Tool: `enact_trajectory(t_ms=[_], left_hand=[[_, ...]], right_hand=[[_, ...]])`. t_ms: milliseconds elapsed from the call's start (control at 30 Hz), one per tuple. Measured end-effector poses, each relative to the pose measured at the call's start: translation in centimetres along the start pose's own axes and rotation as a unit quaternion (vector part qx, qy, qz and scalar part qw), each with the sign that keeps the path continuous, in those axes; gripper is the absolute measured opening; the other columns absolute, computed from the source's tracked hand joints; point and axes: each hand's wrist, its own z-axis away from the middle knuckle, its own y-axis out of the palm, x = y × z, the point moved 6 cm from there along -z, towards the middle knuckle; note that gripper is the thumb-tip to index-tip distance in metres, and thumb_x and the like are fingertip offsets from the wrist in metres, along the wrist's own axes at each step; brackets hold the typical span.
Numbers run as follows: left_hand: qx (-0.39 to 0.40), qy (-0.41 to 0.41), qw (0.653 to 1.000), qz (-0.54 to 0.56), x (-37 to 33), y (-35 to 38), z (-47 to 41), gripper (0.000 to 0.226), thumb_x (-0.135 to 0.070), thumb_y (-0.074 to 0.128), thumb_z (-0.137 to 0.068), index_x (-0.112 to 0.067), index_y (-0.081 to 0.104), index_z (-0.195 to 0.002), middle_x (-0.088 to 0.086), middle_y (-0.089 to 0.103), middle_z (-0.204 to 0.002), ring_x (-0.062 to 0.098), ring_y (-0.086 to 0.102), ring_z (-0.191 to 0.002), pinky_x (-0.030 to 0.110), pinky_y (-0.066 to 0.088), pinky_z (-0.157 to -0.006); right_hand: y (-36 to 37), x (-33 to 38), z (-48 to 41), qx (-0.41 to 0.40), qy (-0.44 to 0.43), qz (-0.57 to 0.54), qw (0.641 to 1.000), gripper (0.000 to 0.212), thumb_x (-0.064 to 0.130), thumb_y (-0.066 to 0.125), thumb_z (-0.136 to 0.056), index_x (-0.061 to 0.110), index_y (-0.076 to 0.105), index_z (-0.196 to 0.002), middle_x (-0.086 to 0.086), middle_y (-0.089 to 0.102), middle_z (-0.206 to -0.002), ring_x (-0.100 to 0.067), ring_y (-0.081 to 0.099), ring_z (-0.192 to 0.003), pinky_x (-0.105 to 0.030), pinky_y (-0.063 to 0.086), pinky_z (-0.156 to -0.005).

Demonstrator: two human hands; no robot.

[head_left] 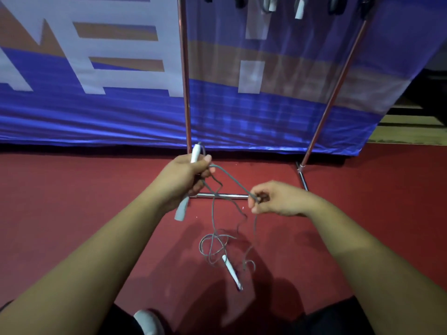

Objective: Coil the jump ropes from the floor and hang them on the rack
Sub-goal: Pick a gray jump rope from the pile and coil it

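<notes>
Grey jump rope [212,221] stretches between hands: left hand [186,180] fingers grip its white handles [181,210], right hand [273,199] fingers pinch the cord [238,183]. The rest lies tangled on the red floor [72,201], before the rack [186,93] and blue banner [96,117].

The person's bare left hand [186,175] and bare right hand [278,199] lead back into uncovered forearms [96,262], bare right to the lower corners of the view. Beneath them are dark, near-black trousers [336,320], the fabric plain as far as this dim light lets me see. At the bottom edge shows the rounded toe of a smooth white shoe [148,321].
</notes>
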Motion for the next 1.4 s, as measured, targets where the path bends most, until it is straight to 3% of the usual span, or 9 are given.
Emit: enact_trajectory(t_ms=[200,400,567,667,800,967,1133,1267,1400], left_hand=[[-0.091,0.02,0.995,0.019,-1.1,-3.2,-0.3,0.027,-0.021,0.05,-0.103,-0.013,0.056,-0.078,-0.003,0.046,-0.058,0.009,0.031,-0.038,0.019,0.021,-0.035],[0.086,-0.005,0.991,-0.106,-0.4,-0.5,0.9,0.026,-0.023,0.052,-0.102,-0.009,0.056,-0.081,0.003,0.049,-0.064,0.011,0.033,-0.04,0.018,0.025,-0.036],[0.076,0.004,0.991,-0.112,-0.6,-0.6,1.1,0.028,-0.022,0.051,-0.103,-0.01,0.056,-0.078,0.0,0.051,-0.064,0.01,0.032,-0.04,0.019,0.025,-0.037],[0.002,0.0,0.997,-0.081,-0.3,-2.3,0.7,0.027,-0.022,0.05,-0.103,-0.012,0.056,-0.079,-0.002,0.049,-0.062,0.01,0.031,-0.04,0.019,0.021,-0.037],[-0.013,-0.018,0.997,-0.072,0.3,-2.9,0.3,0.024,-0.024,0.05,-0.103,-0.01,0.055,-0.085,-0.003,0.049,-0.06,0.01,0.031,-0.04,0.019,0.022,-0.037],[-0.037,-0.013,0.988,-0.146,0.1,-3.3,0.2,0.029,-0.023,0.05,-0.104,-0.012,0.058,-0.078,-0.001,0.048,-0.061,0.012,0.033,-0.041,0.02,0.023,-0.038],[-0.093,-0.008,0.996,0.006,-0.1,-4.0,-0.1,0.029,-0.023,0.05,-0.104,-0.013,0.056,-0.076,-0.004,0.048,-0.056,0.009,0.033,-0.04,0.018,0.021,-0.036],[-0.136,-0.034,0.988,0.065,0.4,-5.2,-0.4,0.032,-0.026,0.049,-0.104,-0.016,0.055,-0.074,-0.007,0.046,-0.056,0.007,0.032,-0.04,0.016,0.023,-0.035],[-0.187,-0.02,0.978,-0.094,0.7,-6.9,-0.3,0.025,-0.023,0.049,-0.103,-0.009,0.063,-0.087,0.005,0.06,-0.075,0.015,0.053,-0.044,0.017,0.027,-0.035]], right_hand=[[-0.7,-7.0,0.6,0.035,0.199,0.109,0.973,0.018,0.02,0.076,-0.084,0.022,0.066,-0.069,-0.008,0.069,-0.081,-0.013,0.056,-0.077,-0.026,0.042,-0.072],[1.5,0.8,-1.5,-0.104,-0.016,-0.124,0.987,0.061,0.018,0.084,-0.077,0.022,0.056,-0.13,0.004,0.06,-0.131,-0.003,0.054,-0.122,-0.022,0.04,-0.107],[2.9,4.2,-2.0,-0.093,-0.049,-0.172,0.979,0.007,0.016,0.068,-0.091,0.012,0.067,-0.086,-0.001,0.067,-0.073,-0.012,0.058,-0.07,-0.033,0.044,-0.074],[2.1,2.5,-1.7,-0.071,-0.038,-0.111,0.991,0.015,0.016,0.064,-0.093,0.018,0.069,-0.08,-0.011,0.072,-0.077,-0.014,0.058,-0.071,-0.034,0.044,-0.073],[-0.7,1.0,-0.7,-0.225,-0.031,-0.009,0.974,0.018,0.022,0.061,-0.095,0.023,0.076,-0.105,-0.005,0.076,-0.091,-0.024,0.07,-0.082,-0.04,0.053,-0.076],[-2.5,3.1,0.3,-0.329,-0.085,-0.143,0.93,0.025,0.024,0.061,-0.095,0.039,0.072,-0.112,-0.01,0.075,-0.102,-0.026,0.068,-0.105,-0.045,0.052,-0.095],[-1.9,3.1,0.7,-0.2,-0.076,-0.044,0.976,0.013,0.016,0.065,-0.094,0.02,0.069,-0.082,0.0,0.064,-0.059,-0.005,0.055,-0.057,-0.024,0.044,-0.062],[-0.4,-2.6,-0.2,-0.043,0.077,0.126,0.988,0.017,0.012,0.065,-0.089,0.022,0.066,-0.075,-0.001,0.067,-0.072,-0.009,0.055,-0.066,-0.033,0.048,-0.071],[-0.4,-3.9,-0.1,-0.066,0.124,0.044,0.989,0.015,0.009,0.063,-0.092,0.005,0.071,-0.08,-0.015,0.074,-0.08,-0.012,0.062,-0.069,-0.03,0.049,-0.071]])
